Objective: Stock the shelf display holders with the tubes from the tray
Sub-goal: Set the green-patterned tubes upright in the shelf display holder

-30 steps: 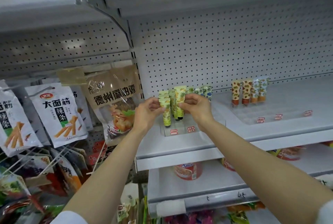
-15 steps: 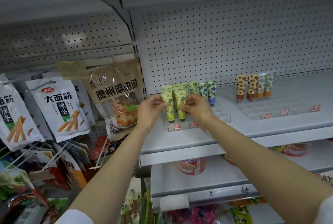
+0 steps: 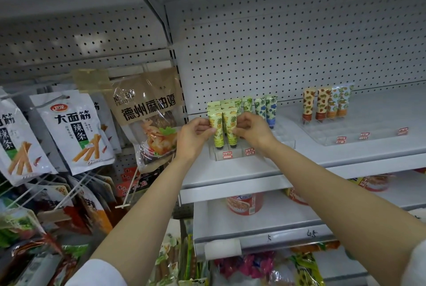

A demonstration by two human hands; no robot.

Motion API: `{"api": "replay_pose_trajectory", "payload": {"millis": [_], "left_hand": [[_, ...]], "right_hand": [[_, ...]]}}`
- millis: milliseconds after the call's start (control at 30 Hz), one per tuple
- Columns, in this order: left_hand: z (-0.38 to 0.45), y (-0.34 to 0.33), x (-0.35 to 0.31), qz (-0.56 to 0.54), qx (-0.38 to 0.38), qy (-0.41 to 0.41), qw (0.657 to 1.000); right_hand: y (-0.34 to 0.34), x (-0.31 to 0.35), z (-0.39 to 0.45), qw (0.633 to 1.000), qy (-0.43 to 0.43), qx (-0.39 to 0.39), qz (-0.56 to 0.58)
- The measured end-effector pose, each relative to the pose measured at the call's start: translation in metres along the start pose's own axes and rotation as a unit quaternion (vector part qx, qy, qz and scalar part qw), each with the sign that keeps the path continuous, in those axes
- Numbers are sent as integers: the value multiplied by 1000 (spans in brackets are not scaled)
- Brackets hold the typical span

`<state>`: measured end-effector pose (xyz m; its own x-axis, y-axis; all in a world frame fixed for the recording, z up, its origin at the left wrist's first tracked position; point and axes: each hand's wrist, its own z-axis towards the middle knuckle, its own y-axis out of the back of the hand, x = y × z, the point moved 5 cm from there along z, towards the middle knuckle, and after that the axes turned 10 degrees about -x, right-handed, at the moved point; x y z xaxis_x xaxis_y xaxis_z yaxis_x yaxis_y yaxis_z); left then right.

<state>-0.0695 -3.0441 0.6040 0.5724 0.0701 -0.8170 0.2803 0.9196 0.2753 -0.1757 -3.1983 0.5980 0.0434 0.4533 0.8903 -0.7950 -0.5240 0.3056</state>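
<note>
On the shelf (image 3: 230, 170), a clear holder (image 3: 232, 151) stands near its left end with tubes (image 3: 224, 128) upright in it. A second holder (image 3: 359, 133) sits to the right, tubes (image 3: 326, 105) at its far edge. Snack bags (image 3: 73, 131) hang left of the shelf.

White pegboard back wall (image 3: 265, 39) fills twelve o'clock above a grey metal shelf (image 3: 242, 176), with hanging snack bags (image 3: 73, 129) at nine o'clock.

Even, flat overhead light; soft focus; wide-angle bending at edges.
</note>
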Motion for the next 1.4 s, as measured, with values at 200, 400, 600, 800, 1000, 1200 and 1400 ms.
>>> {"api": "replay_pose_trajectory", "payload": {"millis": [200,400,600,800,1000,1200,1400], "left_hand": [[-15,22,0,60,9,-12,998],[-45,60,-11,204,-23,-165,965],[-169,78,-19,229,-74,-394,887],[-292,70,51,234,126,-449,853],[-379,74,130,248,242,-429,834],[-444,86,187,270,354,-389,807],[-478,100,208,276,397,-333,809]], "right_hand": [[25,7,-24,998,36,-39,-31],[53,27,-87,954,199,-130,-180],[48,-3,-181,917,275,-113,-266],[11,-75,-289,894,336,13,-298],[-44,-160,-403,832,395,214,-327],[-90,-255,-491,571,395,546,-469],[-111,-307,-506,449,328,619,-554]]}}
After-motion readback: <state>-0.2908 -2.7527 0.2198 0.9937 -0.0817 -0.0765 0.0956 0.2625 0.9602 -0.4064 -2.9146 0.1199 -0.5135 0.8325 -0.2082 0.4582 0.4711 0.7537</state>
